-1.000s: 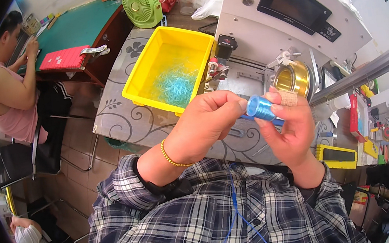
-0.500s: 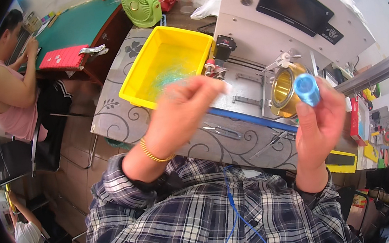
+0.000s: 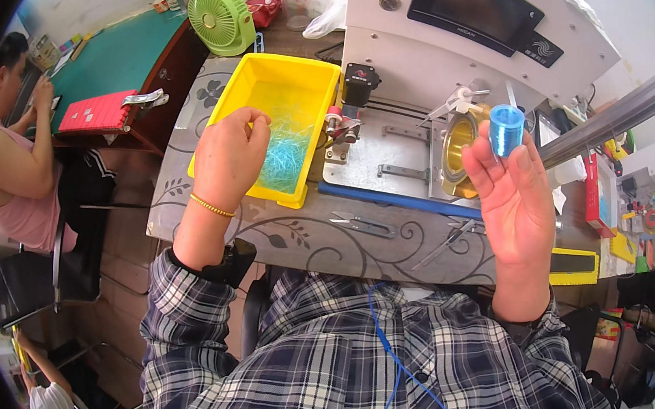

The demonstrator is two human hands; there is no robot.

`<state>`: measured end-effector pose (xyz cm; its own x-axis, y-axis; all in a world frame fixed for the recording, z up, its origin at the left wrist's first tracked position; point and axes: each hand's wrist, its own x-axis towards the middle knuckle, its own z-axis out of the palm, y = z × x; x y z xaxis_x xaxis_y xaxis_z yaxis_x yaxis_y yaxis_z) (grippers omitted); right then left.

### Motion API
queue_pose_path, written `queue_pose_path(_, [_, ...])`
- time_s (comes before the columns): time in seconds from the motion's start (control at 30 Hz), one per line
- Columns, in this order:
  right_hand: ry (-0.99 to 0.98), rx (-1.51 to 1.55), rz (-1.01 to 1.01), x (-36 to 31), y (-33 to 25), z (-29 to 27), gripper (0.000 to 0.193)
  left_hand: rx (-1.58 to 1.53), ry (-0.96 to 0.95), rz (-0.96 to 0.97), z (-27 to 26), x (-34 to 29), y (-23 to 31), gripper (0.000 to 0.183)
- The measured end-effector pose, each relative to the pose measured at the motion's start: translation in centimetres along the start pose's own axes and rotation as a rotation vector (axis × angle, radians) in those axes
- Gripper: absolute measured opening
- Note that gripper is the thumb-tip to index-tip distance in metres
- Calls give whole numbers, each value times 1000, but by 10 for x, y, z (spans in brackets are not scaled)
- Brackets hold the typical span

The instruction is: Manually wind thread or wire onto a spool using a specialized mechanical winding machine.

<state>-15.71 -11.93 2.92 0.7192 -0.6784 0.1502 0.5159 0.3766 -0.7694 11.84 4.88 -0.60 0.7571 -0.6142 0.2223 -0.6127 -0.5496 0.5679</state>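
My right hand [image 3: 517,202], raised at the machine's right front, holds a small light-blue spool [image 3: 506,133] upright between its fingertips. The spool is wound with shiny blue thread and has an open top. Over the left side of a yellow plastic bin [image 3: 205,164] is my left hand [image 3: 230,153], its fingers curled closed. Anything in that grip is hidden or too fine to see. A loose tangle of light-blue strands [image 3: 286,156] lies in the bin beside the hand. Just left of the spool, a brass-coloured ring [image 3: 461,154] sits on the machine.
A white machine [image 3: 397,40] with a dark screen [image 3: 475,6] stands behind. Small scissors [image 3: 364,224] and a slim metal tool [image 3: 443,246] lie on the patterned tabletop [image 3: 299,237]. A green fan [image 3: 221,20] stands at the back. Another person [image 3: 20,168] sits at the left.
My left hand has moved left, away from the machine to over the bin's left side. My right hand still holds the blue spool, its fingers now more extended.
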Motion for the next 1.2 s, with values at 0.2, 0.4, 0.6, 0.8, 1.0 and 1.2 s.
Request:
queue_pose_path(0.2, [-19,-238,-67,2,-10,-5,35,83,13,40,-4,-2,10,23])
queue_pose_path(0.4, [-69,-834,-427,6,-2,5,38,-634,-321,115,-18,-32,83,34])
queue_pose_path(0.6, [-160,-1333,-719,2,-2,13,40,-1053,-751,49,6,-41,109,38])
queue_pose_path(0.8, [-227,-1464,-961,1,9,16,42,-1283,-928,-225,15,-53,114,34])
queue_pose_path(1.0, [-298,-1425,-886,-4,11,20,40,-1587,-873,-318,20,-54,100,26])
queue_pose_path(1.2, [-326,-1420,-882,-4,8,20,34,-1562,-859,-312,18,-56,103,23])
